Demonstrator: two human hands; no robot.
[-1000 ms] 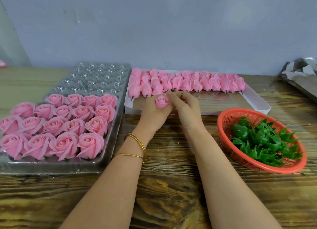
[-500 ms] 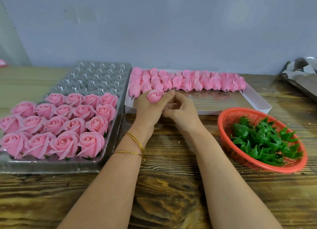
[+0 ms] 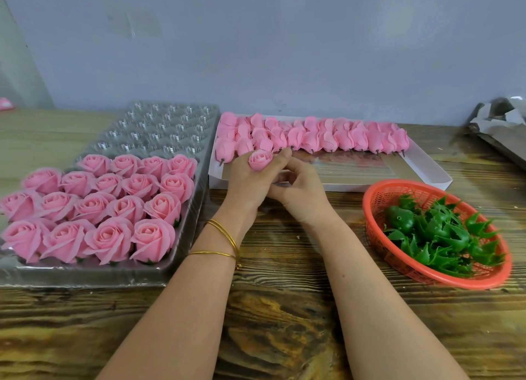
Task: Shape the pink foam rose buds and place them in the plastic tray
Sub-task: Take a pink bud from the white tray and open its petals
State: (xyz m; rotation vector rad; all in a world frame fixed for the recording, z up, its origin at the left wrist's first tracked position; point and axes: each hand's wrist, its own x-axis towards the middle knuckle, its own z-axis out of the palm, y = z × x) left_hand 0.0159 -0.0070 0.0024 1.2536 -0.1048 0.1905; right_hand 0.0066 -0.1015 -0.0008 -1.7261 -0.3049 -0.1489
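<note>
The left hand (image 3: 247, 183) is raised just above the wooden surface (image 3: 284, 308), forearm coming in from the lower left with two thin gold bangles (image 3: 225, 237) on the wrist. Its grip is closed around a small pink foam rose bud (image 3: 260, 159), which sticks up between thumb and fingers with its petals facing up; the forefinger stretches out past it to the right. The bud sits in front of the near edge of a shallow white cardboard box (image 3: 427, 169), where rows of unshaped pink foam buds (image 3: 313, 137) lie on their sides.

The right hand (image 3: 301, 197) is tucked against the left one from the right, wrist low, fingers curled in toward the left palm. I cannot tell whether its grip has hold of anything.

On the left stands a clear plastic tray (image 3: 159, 131), its near rows filled with opened pink foam roses (image 3: 113, 208). On the right, an orange plastic mesh basket (image 3: 415, 183) holds green plastic calyxes (image 3: 438, 231)
</note>
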